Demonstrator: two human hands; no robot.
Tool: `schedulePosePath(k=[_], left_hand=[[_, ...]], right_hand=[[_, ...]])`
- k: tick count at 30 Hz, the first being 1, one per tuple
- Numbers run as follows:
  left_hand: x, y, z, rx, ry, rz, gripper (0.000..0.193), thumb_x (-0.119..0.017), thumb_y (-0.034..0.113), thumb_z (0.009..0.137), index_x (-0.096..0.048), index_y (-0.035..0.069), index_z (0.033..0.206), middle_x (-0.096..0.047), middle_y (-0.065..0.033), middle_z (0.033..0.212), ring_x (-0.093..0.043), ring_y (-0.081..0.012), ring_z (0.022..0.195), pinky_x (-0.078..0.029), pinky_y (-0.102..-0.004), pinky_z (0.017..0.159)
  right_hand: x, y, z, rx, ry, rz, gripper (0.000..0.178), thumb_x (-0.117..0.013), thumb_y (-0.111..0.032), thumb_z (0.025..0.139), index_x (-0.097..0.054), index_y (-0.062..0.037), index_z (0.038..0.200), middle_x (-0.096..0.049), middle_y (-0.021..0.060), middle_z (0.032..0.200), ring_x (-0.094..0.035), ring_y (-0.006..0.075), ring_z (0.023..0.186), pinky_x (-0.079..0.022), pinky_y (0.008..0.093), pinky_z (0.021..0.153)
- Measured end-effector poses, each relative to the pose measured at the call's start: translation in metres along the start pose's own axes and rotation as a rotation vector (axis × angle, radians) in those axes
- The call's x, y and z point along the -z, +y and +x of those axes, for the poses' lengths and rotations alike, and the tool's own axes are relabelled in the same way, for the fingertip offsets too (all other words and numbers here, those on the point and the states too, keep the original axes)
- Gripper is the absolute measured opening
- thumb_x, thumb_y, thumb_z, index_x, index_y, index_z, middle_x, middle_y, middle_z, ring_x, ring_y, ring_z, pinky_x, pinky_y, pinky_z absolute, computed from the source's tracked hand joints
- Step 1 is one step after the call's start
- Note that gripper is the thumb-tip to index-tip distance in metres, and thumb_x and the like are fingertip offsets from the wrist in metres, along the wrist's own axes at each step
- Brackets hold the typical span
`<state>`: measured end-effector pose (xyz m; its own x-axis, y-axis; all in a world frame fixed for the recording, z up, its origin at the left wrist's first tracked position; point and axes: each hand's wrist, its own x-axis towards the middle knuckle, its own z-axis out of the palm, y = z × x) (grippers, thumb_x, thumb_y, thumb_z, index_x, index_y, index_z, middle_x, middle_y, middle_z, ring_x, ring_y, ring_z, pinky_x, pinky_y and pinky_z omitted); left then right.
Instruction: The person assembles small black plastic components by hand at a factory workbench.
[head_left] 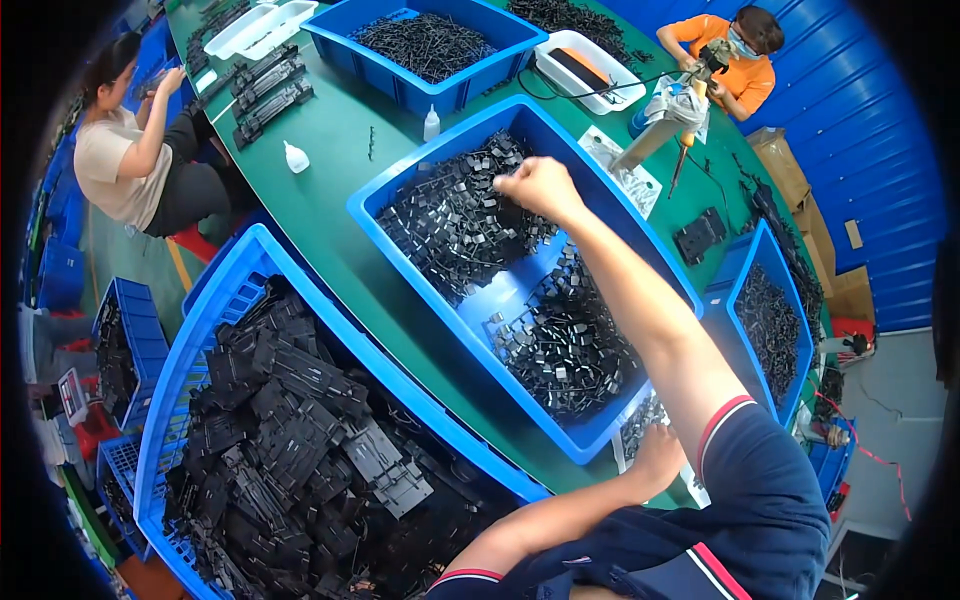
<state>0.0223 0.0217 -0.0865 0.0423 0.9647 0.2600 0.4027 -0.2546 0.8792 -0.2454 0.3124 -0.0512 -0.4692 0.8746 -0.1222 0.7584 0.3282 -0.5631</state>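
Note:
My right hand (541, 188) is over the far half of a large blue bin (400, 250), its fingers closed together. Whatever they may pinch is too small to make out. The bin holds two heaps of small black parts with shiny metal pieces, a far heap (450, 215) and a near heap (570, 350), with bare blue floor between them. My left hand (660, 457) is low at the bin's near right corner, beside a white tray (622, 458) of small silvery pieces. Its fingers are curled in and partly hidden; their contents do not show.
At the left, a blue crate (160, 440) is heaped with flat black plastic parts (300, 430). Other blue bins stand behind (455, 97) and at the right (718, 310). Small white bottles (295, 157) stand on the green table (335, 215). Two people sit nearby, a left one (130, 150) and a far-right one (745, 75).

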Motion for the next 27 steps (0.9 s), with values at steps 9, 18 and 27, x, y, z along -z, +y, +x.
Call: schedulePosePath(k=[9, 18, 27], left_hand=[[-0.004, -0.014, 0.0, -0.004, 0.022, 0.103, 0.011, -0.055, 0.013, 0.075, -0.066, 0.008, 0.076, -0.063, -0.0078, 0.075, -0.061, -0.0217, 0.075, -0.043, -0.0335, 0.065], [0.004, -0.005, 0.005, -0.002, -0.238, 0.339, 0.013, -0.056, 0.011, 0.074, -0.066, 0.006, 0.081, -0.063, -0.0098, 0.078, -0.061, -0.0226, 0.078, -0.043, -0.0339, 0.068], [0.023, 0.006, 0.011, 0.114, 0.062, -0.181, 0.013, -0.055, 0.011, 0.076, -0.063, 0.004, 0.082, -0.064, -0.0133, 0.08, -0.061, -0.0306, 0.077, -0.044, -0.0395, 0.065]], right_hand=[[0.014, 0.013, -0.004, -0.241, -0.213, 0.251, 0.022, -0.073, -0.02, 0.065, -0.066, -0.0022, 0.075, -0.064, 0.0093, 0.071, -0.064, 0.0189, 0.066, -0.051, 0.0328, 0.061], [0.045, 0.037, 0.001, -0.195, -0.1, 0.684, 0.011, -0.062, -0.011, 0.076, -0.064, -0.004, 0.085, -0.06, 0.0026, 0.075, -0.056, 0.0102, 0.066, -0.048, 0.0248, 0.061], [0.009, 0.005, 0.012, -0.393, -0.095, 0.894, 0.009, -0.065, -0.005, 0.073, -0.062, 0.0032, 0.072, -0.063, 0.0122, 0.067, -0.063, 0.0189, 0.055, -0.055, 0.0286, 0.053]])
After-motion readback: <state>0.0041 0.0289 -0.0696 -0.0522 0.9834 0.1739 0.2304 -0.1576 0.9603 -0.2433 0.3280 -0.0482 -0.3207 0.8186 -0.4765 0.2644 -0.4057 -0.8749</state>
